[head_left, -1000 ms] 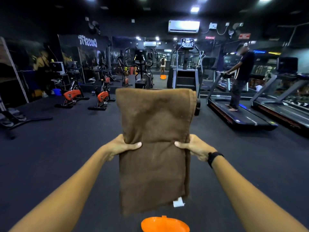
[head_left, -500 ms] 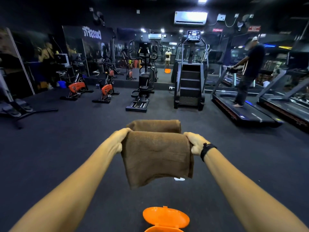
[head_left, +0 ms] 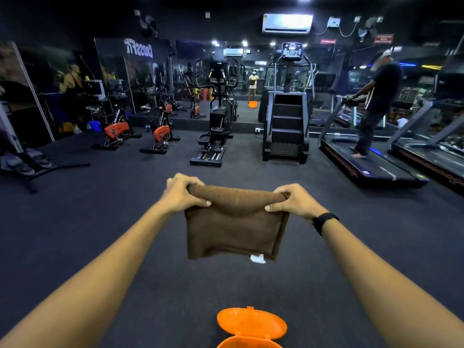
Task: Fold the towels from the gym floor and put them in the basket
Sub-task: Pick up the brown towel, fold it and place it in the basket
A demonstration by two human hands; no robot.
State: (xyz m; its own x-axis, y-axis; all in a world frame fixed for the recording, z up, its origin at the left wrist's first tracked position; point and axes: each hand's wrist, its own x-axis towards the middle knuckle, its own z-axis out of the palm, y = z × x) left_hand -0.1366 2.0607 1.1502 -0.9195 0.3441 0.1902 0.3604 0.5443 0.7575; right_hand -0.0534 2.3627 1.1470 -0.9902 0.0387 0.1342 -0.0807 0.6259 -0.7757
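Observation:
I hold a brown towel [head_left: 233, 229] in front of me, folded to a small rectangle and hanging from its top fold. A white tag shows at its lower right corner. My left hand [head_left: 182, 193] grips the top left end and my right hand [head_left: 292, 200] grips the top right end, a black band on that wrist. Below the towel, at the bottom edge of the view, stands the orange basket [head_left: 248, 344] with its orange lid [head_left: 251, 322] flipped open away from me. Most of the basket is cut off.
Dark gym floor [head_left: 100, 209] lies all around. Ahead stand two orange exercise bikes [head_left: 160, 133], an elliptical [head_left: 216, 136] and a stair climber [head_left: 286, 121]. A person [head_left: 376, 101] walks on a treadmill [head_left: 369, 162] at the right. Mirrors line the back wall.
The towel, long and held up a second ago, has been folded in half. My hands have lowered it and now pinch its top fold, and the view has tilted down.

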